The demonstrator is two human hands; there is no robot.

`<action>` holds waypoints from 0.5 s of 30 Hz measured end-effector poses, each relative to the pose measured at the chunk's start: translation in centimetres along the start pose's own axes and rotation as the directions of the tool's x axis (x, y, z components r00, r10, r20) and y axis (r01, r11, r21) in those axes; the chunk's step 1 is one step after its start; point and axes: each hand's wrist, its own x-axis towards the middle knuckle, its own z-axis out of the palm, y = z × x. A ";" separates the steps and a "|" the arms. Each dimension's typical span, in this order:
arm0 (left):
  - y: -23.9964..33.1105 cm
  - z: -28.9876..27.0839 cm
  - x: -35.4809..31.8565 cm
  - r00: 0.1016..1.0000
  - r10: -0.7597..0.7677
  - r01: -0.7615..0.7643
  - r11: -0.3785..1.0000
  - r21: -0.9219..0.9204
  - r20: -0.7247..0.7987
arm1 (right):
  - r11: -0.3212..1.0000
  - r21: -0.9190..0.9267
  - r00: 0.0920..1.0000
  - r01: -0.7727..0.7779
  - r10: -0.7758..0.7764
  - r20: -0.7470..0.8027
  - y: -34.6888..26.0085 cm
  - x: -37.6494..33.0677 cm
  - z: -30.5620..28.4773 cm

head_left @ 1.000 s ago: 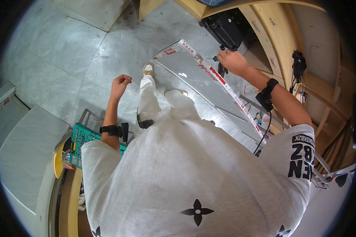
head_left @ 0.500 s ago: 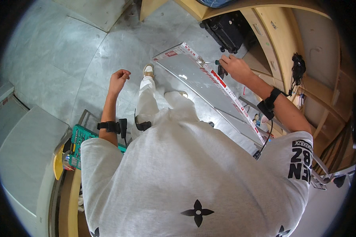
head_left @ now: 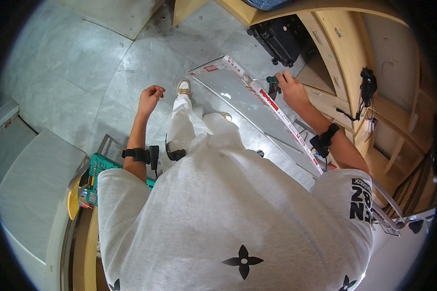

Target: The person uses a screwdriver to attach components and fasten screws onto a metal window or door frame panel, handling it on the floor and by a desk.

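- Screwdriver (head_left: 271, 79), green-handled, out ahead on the right, clasped in the right grip (head_left: 292, 89)!
- Its shaft points leftward at the red-and-white edge of the grey panel (head_left: 232, 96); whether the tip touches, I cannot tell.
- Left grip (head_left: 150, 99) hovers above the floor (head_left: 87, 68), fingers curled; clenched or loose, I cannot tell.
- Dark suitcase (head_left: 279, 42) beyond the panel.
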 end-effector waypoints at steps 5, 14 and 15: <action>0.8 0.4 0.4 1.000 0.029 -0.029 1.000 -0.005 0.012 | 0.953 -0.131 0.898 -0.274 0.302 0.320 -1.0 0.3 -0.1; 1.0 1.7 1.0 0.990 -0.064 0.087 0.980 -0.180 0.127 | 0.970 0.040 0.952 -0.240 0.227 0.206 -0.6 0.2 1.4; 0.7 1.7 1.1 0.986 -0.025 0.059 0.978 -0.202 0.164 | 0.969 0.093 0.969 -0.230 0.218 0.118 -0.9 0.2 1.1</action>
